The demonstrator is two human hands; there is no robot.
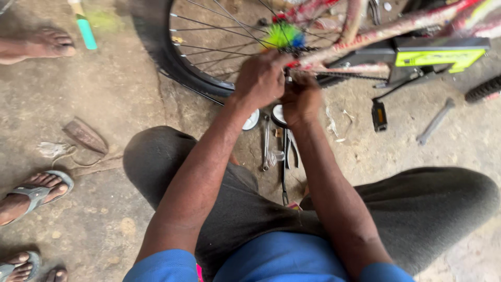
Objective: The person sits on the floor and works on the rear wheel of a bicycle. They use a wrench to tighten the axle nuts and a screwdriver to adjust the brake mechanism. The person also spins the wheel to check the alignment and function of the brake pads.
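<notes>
Spanner (266,142) and pliers (290,151) on floor (104,104) btwn knees. Above: left hand (261,79) and right hand (300,99), touching, both curled shut at rear wheel (209,47) hub; what they pinch, cannot tell. Chain (355,76) runs right of the hands.

Your left hand (261,78) and right hand (301,99) close together at the hub of the bicycle wheel (209,47), beside a green and blue brush (283,36). On the concrete floor (104,104) between your knees lie a wrench (266,143) and pliers (288,156). A black pedal (379,116) lies near the chain (355,77). Other people's sandalled feet (34,194) stand at the floor's left edge.
</notes>
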